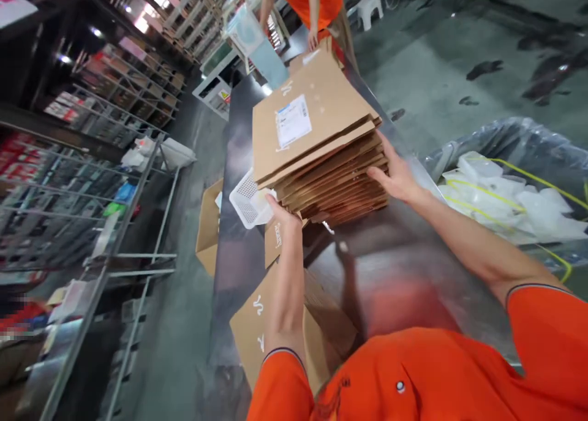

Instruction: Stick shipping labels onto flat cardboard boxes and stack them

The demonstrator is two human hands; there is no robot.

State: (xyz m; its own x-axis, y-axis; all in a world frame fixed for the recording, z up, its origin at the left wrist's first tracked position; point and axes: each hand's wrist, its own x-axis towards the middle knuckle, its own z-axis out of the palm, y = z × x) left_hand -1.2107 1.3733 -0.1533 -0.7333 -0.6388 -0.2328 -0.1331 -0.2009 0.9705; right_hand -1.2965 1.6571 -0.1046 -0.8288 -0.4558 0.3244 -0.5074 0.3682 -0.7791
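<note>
A thick stack of flattened cardboard boxes (321,114) lies on the dark metal table (239,133) in front of me. A white printed label (294,122) is stuck on its top sheet. My left hand (285,217) grips the stack's near left corner, its fingers partly hidden against the cardboard. At the near right corner, my right hand (395,173) holds the edges, thumb on the front and fingers along the side. A white perforated plastic basket (248,200) sits beside my left hand. Below my left forearm are more cardboard boxes (257,311).
A co-worker in orange (307,4) stands at the table's far end, one hand near the stack. On the right is a clear plastic-lined bin (500,139) with white plastic pieces and yellow straps. An open carton (207,231) stands left of the table, near metal racks (138,255).
</note>
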